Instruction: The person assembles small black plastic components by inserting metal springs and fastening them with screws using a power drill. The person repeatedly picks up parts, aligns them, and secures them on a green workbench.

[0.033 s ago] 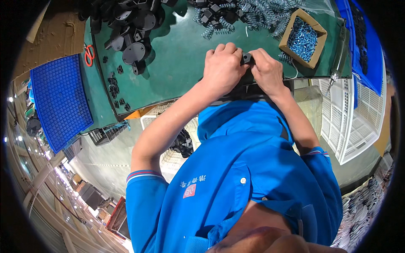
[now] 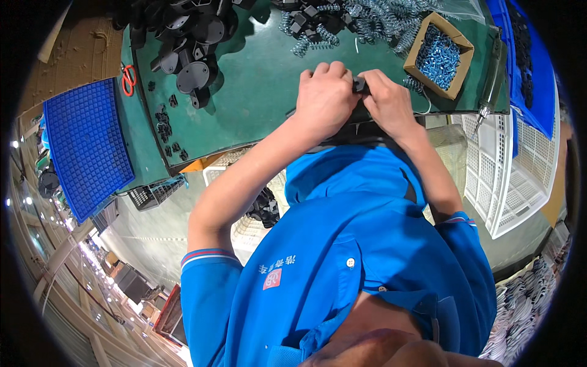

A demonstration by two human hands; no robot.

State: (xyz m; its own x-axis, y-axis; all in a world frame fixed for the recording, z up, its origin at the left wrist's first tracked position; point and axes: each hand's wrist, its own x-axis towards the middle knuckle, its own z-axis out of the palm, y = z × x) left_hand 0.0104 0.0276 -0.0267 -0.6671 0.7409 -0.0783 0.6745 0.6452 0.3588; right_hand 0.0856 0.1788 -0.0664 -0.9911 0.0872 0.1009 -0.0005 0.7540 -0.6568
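My left hand [image 2: 324, 98] and my right hand [image 2: 389, 103] meet at the near edge of the green table [image 2: 257, 116]. Between them is a small black plastic part [image 2: 359, 84]. The fingers of both hands are closed round it, and they hide most of its shape. Behind my hands, loose metal springs [image 2: 373, 24] lie in a heap, with black block-shaped pieces [image 2: 301, 23] among them. Right of my right hand stands a small cardboard box [image 2: 452, 92] holding many bluish screws [image 2: 439, 58].
Black parts with round discs [image 2: 195, 76] are piled at the back left. Tiny black pieces [image 2: 163, 122] lie near orange-handled scissors [image 2: 128, 79]. A blue grid mat [image 2: 88, 144] covers the left side. At right are a power screwdriver [image 2: 489, 92], a blue bin [image 2: 538, 79] and white baskets [image 2: 520, 177].
The black part has tilted slightly between my fingers, and both hands have shifted a little. Nothing else has visibly moved.
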